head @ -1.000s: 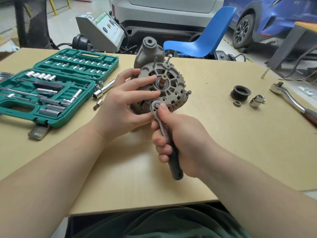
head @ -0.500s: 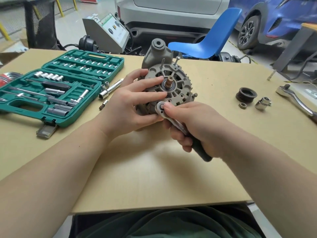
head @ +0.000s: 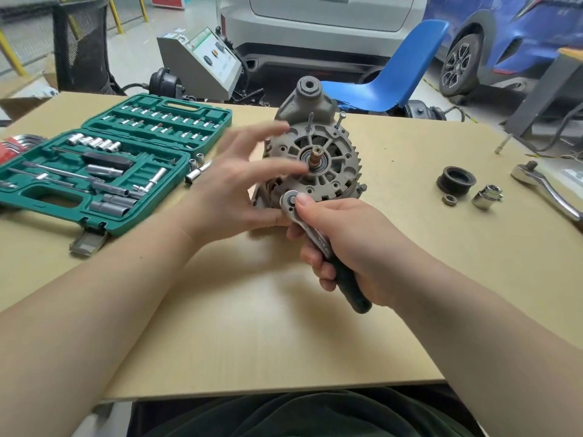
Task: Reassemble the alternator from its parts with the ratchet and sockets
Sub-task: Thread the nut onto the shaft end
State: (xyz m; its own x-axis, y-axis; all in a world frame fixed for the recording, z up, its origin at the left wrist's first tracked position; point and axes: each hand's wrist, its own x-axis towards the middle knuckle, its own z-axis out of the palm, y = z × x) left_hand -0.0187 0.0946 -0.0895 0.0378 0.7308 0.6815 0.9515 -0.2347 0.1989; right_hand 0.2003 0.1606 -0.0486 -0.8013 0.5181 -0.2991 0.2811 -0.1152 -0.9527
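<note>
The grey alternator (head: 328,152) stands on edge in the middle of the table, its copper-tipped shaft (head: 315,154) facing me. My right hand (head: 356,247) grips the dark handle of a small ratchet (head: 291,200), thumb on its head, which sits against the lower edge of the housing. My left hand (head: 233,197) is blurred, fingers spread and straight beside the alternator's left face, thumb near the ratchet head. The black pulley (head: 456,179), a nut (head: 449,200) and a large socket (head: 487,195) lie to the right.
An open green socket case (head: 94,162) fills the left of the table, with loose sockets (head: 195,175) beside it. A large chrome ratchet (head: 549,187) lies at the right edge. A blue chair (head: 394,80) and cars stand beyond the table.
My left hand has loosened from the alternator's face, its fingers now spread and moving. The ratchet handle swung right, then back toward me, its head staying at the housing's lower edge.
</note>
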